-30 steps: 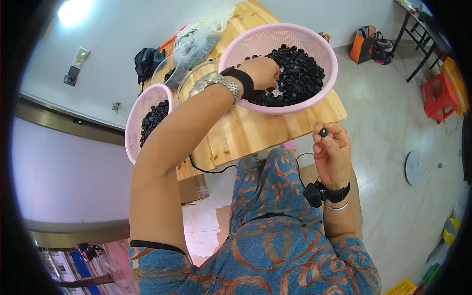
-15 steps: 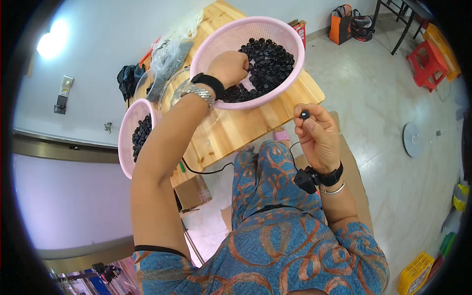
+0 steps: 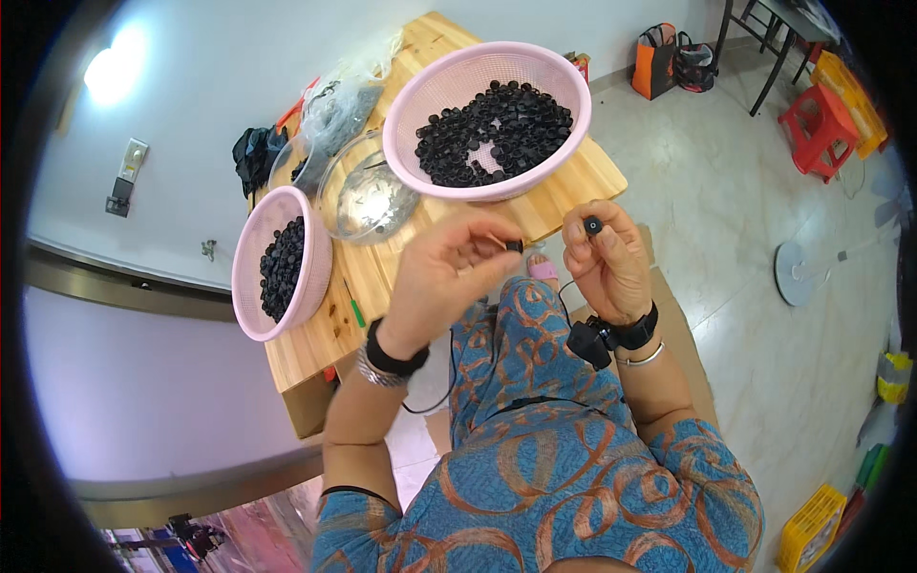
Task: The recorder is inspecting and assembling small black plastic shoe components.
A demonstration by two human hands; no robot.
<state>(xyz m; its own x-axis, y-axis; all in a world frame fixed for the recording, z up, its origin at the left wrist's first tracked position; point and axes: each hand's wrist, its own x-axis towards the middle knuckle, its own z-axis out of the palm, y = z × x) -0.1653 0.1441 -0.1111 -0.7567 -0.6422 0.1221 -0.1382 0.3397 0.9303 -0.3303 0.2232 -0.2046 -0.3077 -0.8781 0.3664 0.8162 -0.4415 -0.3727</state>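
Note:
My left hand pinches a small round black cap between thumb and fingers, just off the near edge of the wooden table. Close by on the right, my right hand grips a small black knob-like part with a light spot in its middle. The two pieces are apart, a short way from each other. Beyond the hands, a large pink basket holds many loose black caps. A smaller pink basket on the left holds more small black parts.
On the wooden table lie a green-handled screwdriver, a round clear container with small bits inside, and a clear plastic bag. A red stool stands on the floor at the far right, near an orange-and-black bag.
My left hand has come out of the large basket, back toward my right hand, with a black cap in its fingers. The right hand has hardly moved.

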